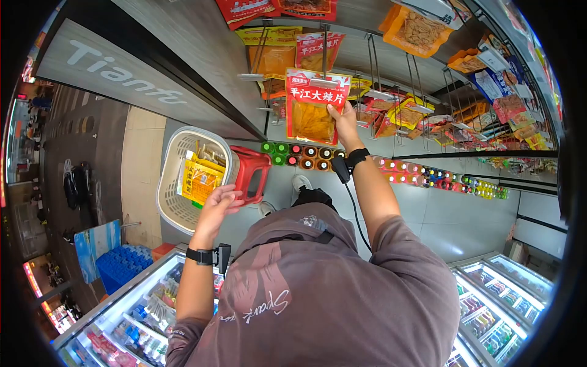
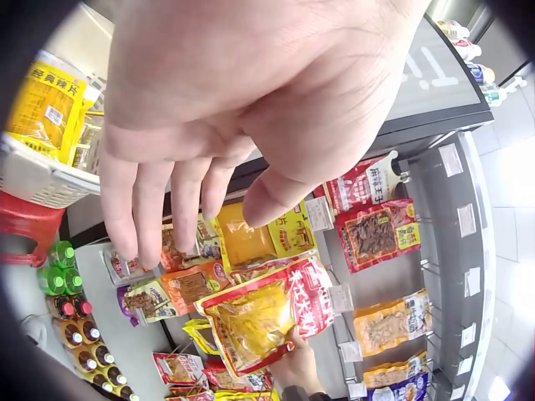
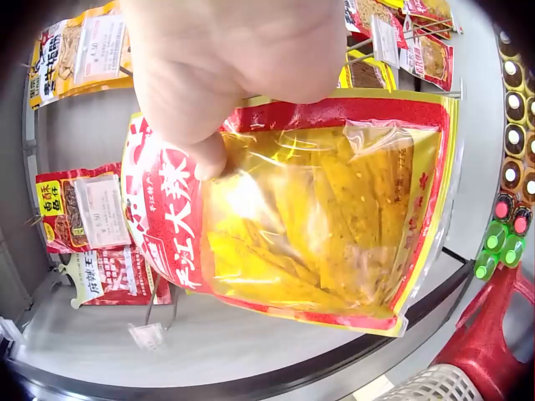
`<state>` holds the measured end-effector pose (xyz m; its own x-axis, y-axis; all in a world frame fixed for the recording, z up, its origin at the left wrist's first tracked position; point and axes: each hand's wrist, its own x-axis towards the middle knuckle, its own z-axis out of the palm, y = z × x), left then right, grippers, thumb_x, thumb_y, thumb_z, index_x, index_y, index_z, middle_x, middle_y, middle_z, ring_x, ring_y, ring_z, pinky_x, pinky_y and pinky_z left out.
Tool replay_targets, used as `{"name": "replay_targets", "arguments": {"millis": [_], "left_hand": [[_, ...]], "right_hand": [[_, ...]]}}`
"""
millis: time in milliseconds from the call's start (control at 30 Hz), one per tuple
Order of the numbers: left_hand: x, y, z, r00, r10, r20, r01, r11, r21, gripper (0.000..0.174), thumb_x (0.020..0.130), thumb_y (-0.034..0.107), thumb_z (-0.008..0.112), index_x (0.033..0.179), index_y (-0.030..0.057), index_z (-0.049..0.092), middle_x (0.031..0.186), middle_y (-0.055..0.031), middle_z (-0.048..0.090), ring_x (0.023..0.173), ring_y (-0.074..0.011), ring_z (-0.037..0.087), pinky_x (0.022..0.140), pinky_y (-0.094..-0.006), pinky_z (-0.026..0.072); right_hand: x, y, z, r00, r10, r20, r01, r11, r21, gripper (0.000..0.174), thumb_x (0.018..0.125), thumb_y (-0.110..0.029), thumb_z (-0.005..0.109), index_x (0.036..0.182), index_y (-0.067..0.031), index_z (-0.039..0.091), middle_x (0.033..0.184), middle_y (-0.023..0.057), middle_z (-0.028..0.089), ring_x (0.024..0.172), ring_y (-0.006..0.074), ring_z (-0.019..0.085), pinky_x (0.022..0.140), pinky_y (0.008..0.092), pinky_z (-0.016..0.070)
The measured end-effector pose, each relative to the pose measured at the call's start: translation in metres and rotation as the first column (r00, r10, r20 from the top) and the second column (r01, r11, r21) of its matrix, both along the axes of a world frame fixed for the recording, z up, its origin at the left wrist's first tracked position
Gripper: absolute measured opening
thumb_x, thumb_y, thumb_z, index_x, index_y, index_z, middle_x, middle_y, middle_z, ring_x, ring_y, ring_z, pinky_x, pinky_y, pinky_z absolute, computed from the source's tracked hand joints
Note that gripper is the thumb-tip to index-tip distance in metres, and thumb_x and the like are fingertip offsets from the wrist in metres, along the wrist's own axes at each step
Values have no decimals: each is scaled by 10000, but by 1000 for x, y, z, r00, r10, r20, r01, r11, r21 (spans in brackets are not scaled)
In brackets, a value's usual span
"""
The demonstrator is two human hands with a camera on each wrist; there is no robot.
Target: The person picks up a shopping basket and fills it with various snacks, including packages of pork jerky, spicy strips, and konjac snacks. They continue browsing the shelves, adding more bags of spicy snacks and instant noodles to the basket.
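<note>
My right hand (image 1: pixel 342 119) pinches a red and yellow snack bag (image 1: pixel 313 105) by its lower right corner, holding it up in front of the hanging snack rack. In the right wrist view the snack bag (image 3: pixel 309 209) fills the frame under my thumb. My left hand (image 1: pixel 219 205) hovers open just right of a cream shopping basket (image 1: pixel 172 202) that holds a yellow snack packet (image 1: pixel 200 178). In the left wrist view the fingers (image 2: pixel 150 209) hang straight and hold nothing.
Peg hooks with several snack bags (image 1: pixel 416 30) cover the wall ahead. A red plastic stool (image 1: pixel 252 173) stands beside the basket. Rows of bottles (image 1: pixel 306 156) line the floor shelf. Glass-topped freezers (image 1: pixel 128 318) stand at my left and right.
</note>
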<state>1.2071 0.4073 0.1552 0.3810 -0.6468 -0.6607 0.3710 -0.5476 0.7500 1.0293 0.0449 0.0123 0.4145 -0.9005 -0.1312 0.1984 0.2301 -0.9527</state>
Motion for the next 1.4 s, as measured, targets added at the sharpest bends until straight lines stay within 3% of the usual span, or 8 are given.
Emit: {"name": "replay_targets", "arguments": {"millis": [600,700,767,833,900,967,1033,1400], "left_hand": [[-8,13,1,977,214,4,-213,973,92,339,945,165,507,1242,5,482,1165,-144,608,973,-236,634,813,-325,504],[-12,19,1,967,256,1,-255,961,108,340,947,161,503,1247,2,478,1161,-138,608,983,-229,630,813,-316,501],[-15,23,2,962,274,2,-272,953,133,343,948,154,497,1254,1,473,1157,-132,608,997,-222,626,814,-307,497],[-18,28,0,953,303,5,-300,942,153,343,950,158,498,1255,4,475,1156,-133,608,987,-215,628,812,-305,498],[-21,28,0,948,317,11,-314,936,158,338,951,163,501,1249,5,480,1149,-133,610,976,-215,632,807,-309,506],[-23,27,-1,944,330,17,-328,931,161,333,952,169,504,1242,7,486,1143,-133,612,965,-216,636,802,-313,515],[-24,26,-2,948,319,0,-315,934,166,333,952,169,503,1243,7,486,1146,-132,611,965,-214,636,805,-311,515],[-20,14,-3,969,247,-14,-241,956,165,366,942,171,517,1265,5,474,1151,-123,607,979,-210,628,813,-300,498]], "right_hand": [[68,-131,-29,957,-258,-133,225,949,-223,267,797,-115,720,989,17,589,950,95,664,849,148,594,768,292,456],[80,-142,-20,884,-330,-332,204,910,-361,323,761,-176,744,969,18,590,942,132,667,837,207,627,756,339,478],[88,-164,-52,578,-507,-639,210,849,-484,387,721,-248,765,959,3,591,925,163,646,855,322,621,772,408,477],[88,-144,-41,484,-569,-665,174,808,-564,420,703,-279,759,956,4,580,937,193,607,896,398,577,801,469,454],[93,-124,-37,425,-814,-397,313,543,-779,377,721,-239,725,946,17,564,946,196,583,930,388,552,821,478,437],[85,-116,-50,820,-421,-388,87,762,-641,346,708,-110,654,1022,9,570,1054,227,546,1046,397,490,885,469,409],[88,-109,-55,912,-143,-385,-161,737,-657,458,712,-79,635,1162,-24,566,1186,239,497,1100,399,471,927,447,412],[98,-101,-34,851,-30,-524,-356,700,-619,568,782,-54,589,1337,-126,491,1400,243,359,1281,403,386,988,419,426]]}}
